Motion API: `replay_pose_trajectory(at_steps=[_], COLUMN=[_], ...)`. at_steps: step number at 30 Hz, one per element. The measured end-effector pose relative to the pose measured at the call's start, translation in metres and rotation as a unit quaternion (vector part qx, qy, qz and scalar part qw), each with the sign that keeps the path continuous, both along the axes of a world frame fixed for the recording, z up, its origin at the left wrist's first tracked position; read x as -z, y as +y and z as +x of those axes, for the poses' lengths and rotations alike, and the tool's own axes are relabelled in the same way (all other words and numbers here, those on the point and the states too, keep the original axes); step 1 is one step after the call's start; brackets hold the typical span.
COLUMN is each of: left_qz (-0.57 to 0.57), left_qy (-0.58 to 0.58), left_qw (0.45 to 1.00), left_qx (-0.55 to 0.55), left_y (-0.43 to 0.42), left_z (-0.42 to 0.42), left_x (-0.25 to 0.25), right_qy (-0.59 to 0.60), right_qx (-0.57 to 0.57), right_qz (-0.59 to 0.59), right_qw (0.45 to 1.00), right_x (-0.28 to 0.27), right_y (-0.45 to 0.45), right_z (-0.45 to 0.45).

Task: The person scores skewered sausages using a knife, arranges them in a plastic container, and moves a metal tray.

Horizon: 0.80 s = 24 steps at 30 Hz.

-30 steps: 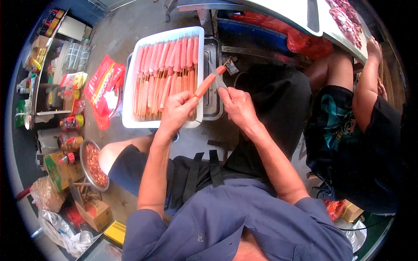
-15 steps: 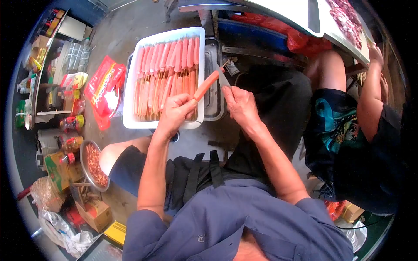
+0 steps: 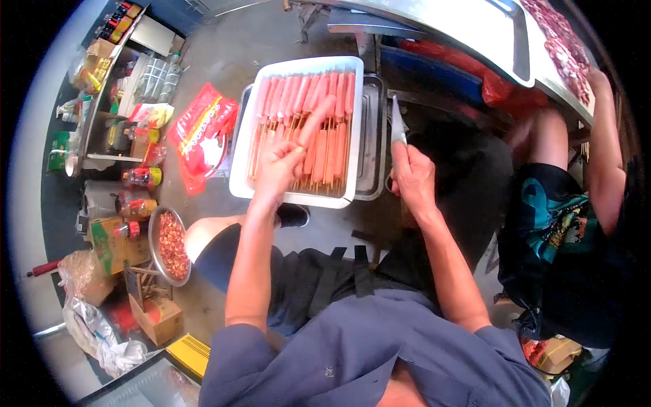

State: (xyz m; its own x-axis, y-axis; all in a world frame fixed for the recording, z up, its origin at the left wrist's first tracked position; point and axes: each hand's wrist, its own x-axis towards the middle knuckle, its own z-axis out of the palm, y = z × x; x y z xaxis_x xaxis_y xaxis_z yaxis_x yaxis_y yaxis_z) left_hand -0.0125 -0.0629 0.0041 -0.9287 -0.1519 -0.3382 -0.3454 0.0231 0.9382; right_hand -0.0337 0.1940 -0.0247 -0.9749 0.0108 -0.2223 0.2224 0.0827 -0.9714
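Observation:
My left hand (image 3: 279,168) is closed on the lower end of a skewered sausage (image 3: 316,122), which slants up to the right over the white tray (image 3: 239,178). Rows of sausages on sticks (image 3: 293,93) fill that tray. To the right of it, my right hand (image 3: 413,175) grips a knife (image 3: 397,121) with its blade pointing up, apart from the sausage. A darker metal tray (image 3: 373,136) lies beneath the white one and sticks out at its right side.
A red plastic bag (image 3: 203,132) lies left of the trays. Near my left knee is a metal bowl of chopped reddish food (image 3: 154,252). Shelves with bottles (image 3: 142,178) line the left. At right, another person's arm (image 3: 607,149) reaches to a table (image 3: 475,34) with raw meat (image 3: 559,51).
The knife has moved away from the sausage, to the right, its blade now more upright. My left hand has brought the sausage over the tray's rows. The whole view has shifted somewhat.

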Motion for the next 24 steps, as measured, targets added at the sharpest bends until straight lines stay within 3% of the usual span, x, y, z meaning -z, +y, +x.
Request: replay_pose_trajectory(at_steps=[2,6,11,16,17,21,24], left_qz=[-0.041,-0.098,-0.119,-0.193,-0.281,-0.373,-0.567], left_qy=[-0.008,-0.015,0.009,0.026,0.058,0.091,0.101], left_qw=[0.996,0.989,0.992,0.978,0.950,0.885,0.735], left_qx=[-0.079,-0.112,-0.047,0.075,0.125,0.264,0.358], left_y=[-0.018,-0.041,-0.036,-0.053,-0.065,-0.106,-0.087], left_z=[-0.007,-0.025,-0.031,-0.025,-0.028,-0.048,-0.075], left_x=[-0.005,-0.002,0.019,-0.007,-0.013,-0.042,-0.090], right_qy=[0.053,0.039,0.034,0.042,0.041,0.038,0.046], right_qx=[-0.048,-0.082,-0.067,-0.063,-0.068,-0.078,-0.076], right_qz=[0.086,0.103,0.091,0.094,0.096,0.081,0.080], right_qw=[0.994,0.991,0.993,0.993,0.992,0.993,0.993], right_x=[0.018,0.010,0.012,0.010,0.010,0.005,0.006], right_y=[-0.006,-0.008,-0.005,-0.004,-0.004,-0.007,-0.006], right_z=[0.006,0.009,0.007,0.008,0.007,0.008,0.008])
